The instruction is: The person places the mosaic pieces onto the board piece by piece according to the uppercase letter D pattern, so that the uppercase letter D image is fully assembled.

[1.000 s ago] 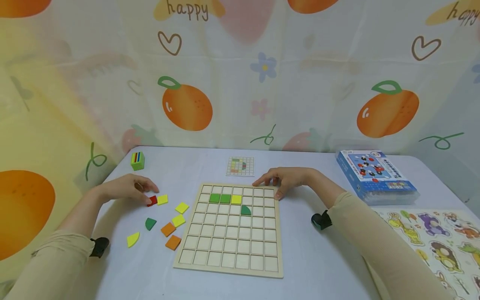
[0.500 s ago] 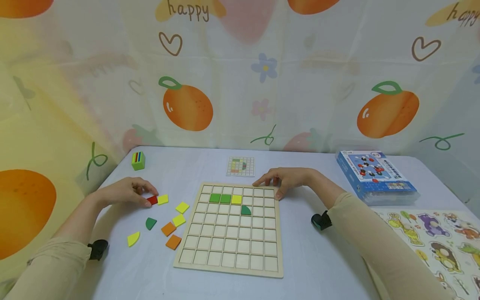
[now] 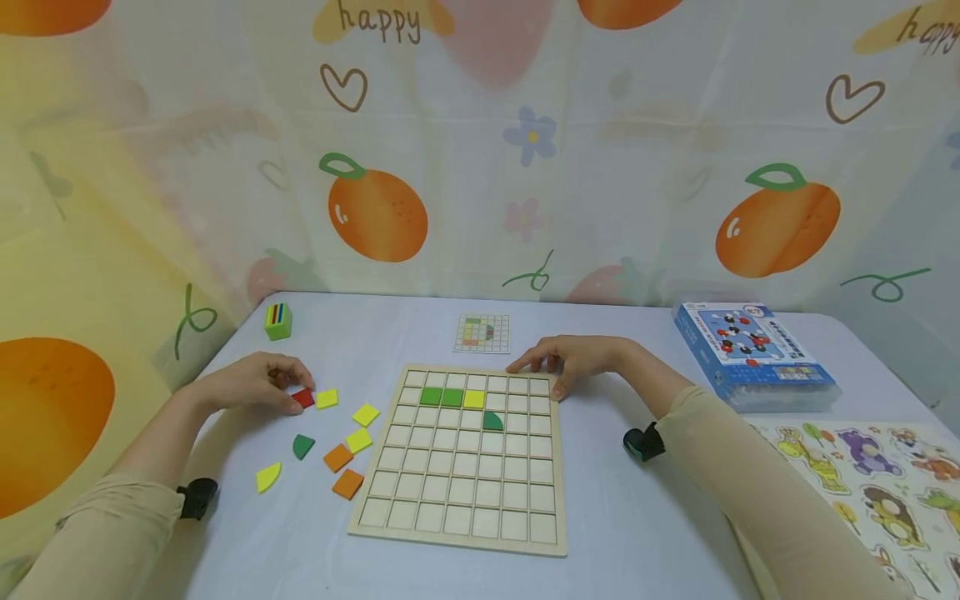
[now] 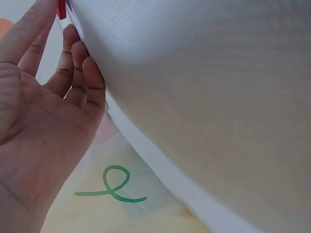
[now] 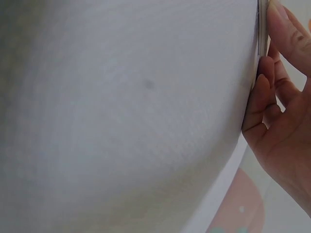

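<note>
The left hand (image 3: 262, 383) pinches the red tile (image 3: 304, 397) between thumb and fingers, left of the board (image 3: 462, 493); a light hold near the edges, clear of the yellow tile (image 3: 327, 398) just right, should serve best, with the right hand (image 3: 577, 357) gripping the board's far right corner steadily. The tile looks thin and plain red, its full outline hidden by fingers.

Head: I look forward-down over left hand (image 3: 258, 385) and right hand (image 3: 576, 359), curtain (image 3: 465, 150) beyond.
Left wrist: close, palm-side, facing along the hand; red tile (image 3: 303, 398) shared with head.
Right wrist: likewise; board (image 3: 459, 461) shared.
</note>
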`<control>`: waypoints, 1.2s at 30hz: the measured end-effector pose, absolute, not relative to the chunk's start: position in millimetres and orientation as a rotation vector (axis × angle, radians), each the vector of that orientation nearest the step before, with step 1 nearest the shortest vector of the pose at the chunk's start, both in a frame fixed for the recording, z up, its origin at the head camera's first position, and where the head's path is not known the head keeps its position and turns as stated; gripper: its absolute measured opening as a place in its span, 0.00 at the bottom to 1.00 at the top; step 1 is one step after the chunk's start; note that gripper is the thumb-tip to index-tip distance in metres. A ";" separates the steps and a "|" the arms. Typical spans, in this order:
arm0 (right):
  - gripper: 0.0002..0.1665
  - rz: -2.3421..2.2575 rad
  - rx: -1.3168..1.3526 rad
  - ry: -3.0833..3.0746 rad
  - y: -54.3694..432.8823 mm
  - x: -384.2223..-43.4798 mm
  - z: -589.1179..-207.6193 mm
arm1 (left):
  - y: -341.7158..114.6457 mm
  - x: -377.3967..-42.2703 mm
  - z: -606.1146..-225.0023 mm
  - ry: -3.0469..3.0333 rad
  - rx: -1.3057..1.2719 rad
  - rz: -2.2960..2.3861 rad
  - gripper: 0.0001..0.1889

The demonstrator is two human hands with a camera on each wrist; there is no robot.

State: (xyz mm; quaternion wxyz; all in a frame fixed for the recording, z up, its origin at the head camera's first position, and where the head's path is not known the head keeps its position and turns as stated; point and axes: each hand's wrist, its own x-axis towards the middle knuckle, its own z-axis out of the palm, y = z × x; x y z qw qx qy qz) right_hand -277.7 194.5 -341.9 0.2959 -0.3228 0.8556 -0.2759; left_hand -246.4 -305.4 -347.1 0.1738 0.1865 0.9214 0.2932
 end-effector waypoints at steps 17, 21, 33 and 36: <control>0.44 -0.750 -0.884 2.245 196.1 -278.7 -344.1 | -285.8 -252.5 -330.6 2.514 0.585 0.922 0.11; 0.44 -0.748 -0.881 2.252 196.1 -278.8 -343.5 | -264.1 -252.6 -324.8 2.567 0.636 0.898 0.08; 0.44 -0.746 -0.871 2.256 196.2 -279.4 -341.6 | -175.7 -240.5 -321.7 2.545 0.798 0.911 0.05; 0.45 -0.751 -0.874 2.249 195.7 -279.6 -341.5 | -154.6 -233.9 -322.1 2.508 0.832 0.933 0.05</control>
